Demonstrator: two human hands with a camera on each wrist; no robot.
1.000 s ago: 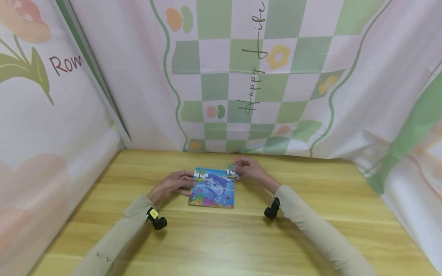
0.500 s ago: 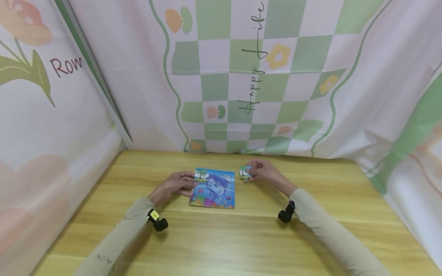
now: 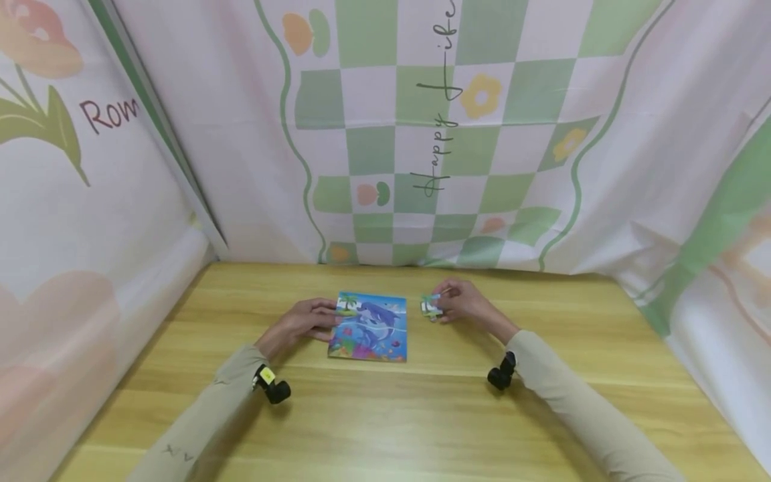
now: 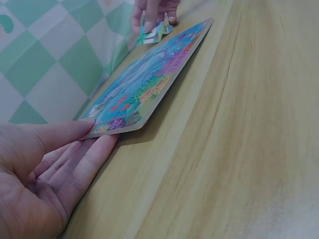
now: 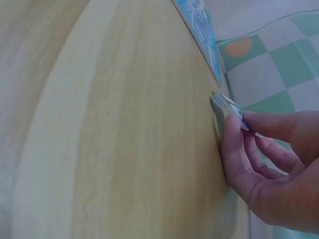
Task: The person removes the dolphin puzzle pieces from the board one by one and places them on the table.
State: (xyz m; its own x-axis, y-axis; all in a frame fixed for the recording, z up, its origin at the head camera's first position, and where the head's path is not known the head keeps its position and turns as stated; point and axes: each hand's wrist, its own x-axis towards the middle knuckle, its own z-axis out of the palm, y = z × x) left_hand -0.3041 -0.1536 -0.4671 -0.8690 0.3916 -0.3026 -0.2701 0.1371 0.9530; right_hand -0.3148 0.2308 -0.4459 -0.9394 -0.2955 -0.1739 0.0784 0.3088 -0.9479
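A square dolphin picture board [image 3: 375, 329] with a sea scene lies on the table, a palm tree at its upper left. My left hand [image 3: 303, 320] grips its left edge. In the left wrist view the thumb presses on top of the board [image 4: 149, 82] while fingers reach under the slightly raised edge. To the right of the board, my right hand [image 3: 462, 301] pinches a small jigsaw piece [image 3: 430, 306] printed with a palm tree. The right wrist view shows the piece [image 5: 231, 109] between thumb and fingertips, tilted and apart from the board.
The wooden table [image 3: 385, 422] spreads toward me. A checked curtain [image 3: 415, 154] hangs along its far edge, and printed cloth [image 3: 108, 221] closes the left side. Small black cameras sit on both wrists.
My right hand has moved right, carrying the palm-tree jigsaw piece from the board's upper right corner to beside it. In the last half second it barely moves. The left hand keeps its grip.
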